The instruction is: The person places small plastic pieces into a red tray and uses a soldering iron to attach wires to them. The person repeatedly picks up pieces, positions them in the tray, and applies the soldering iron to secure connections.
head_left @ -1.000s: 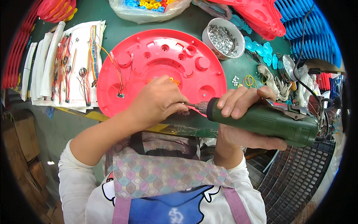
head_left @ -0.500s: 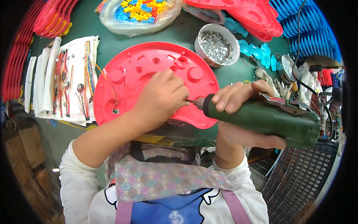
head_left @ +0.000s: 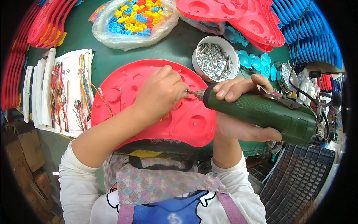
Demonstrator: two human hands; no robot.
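Note:
A dark green electric screwdriver (head_left: 264, 114) lies in my right hand (head_left: 235, 127), fingers over its body and thumb underneath. Its bit points left and meets the pinched fingertips of my left hand (head_left: 158, 91). A tiny metal piece shows at that tip, too small to name for certain. Both hands are above a red curved plastic panel (head_left: 149, 135) with round recesses and posts. A single screw-like dot sits in a recess at its near right. My left hand and forearm hide the panel's middle. Thin coloured wires run over its left edge.
Beyond the panel stand a white bowl of screws (head_left: 214, 56) and a plastic bag of coloured star-shaped pieces (head_left: 136, 18). Wired parts lie on white sheets (head_left: 71, 97) at left. Red panels (head_left: 231, 15), blue stacked parts (head_left: 317, 41) and a black crate (head_left: 298, 179) are around.
The view has tilted, so the table's things appear lower. Against the panel, both hands and the screwdriver have moved farther from me, uncovering the near right recess. The grips look the same.

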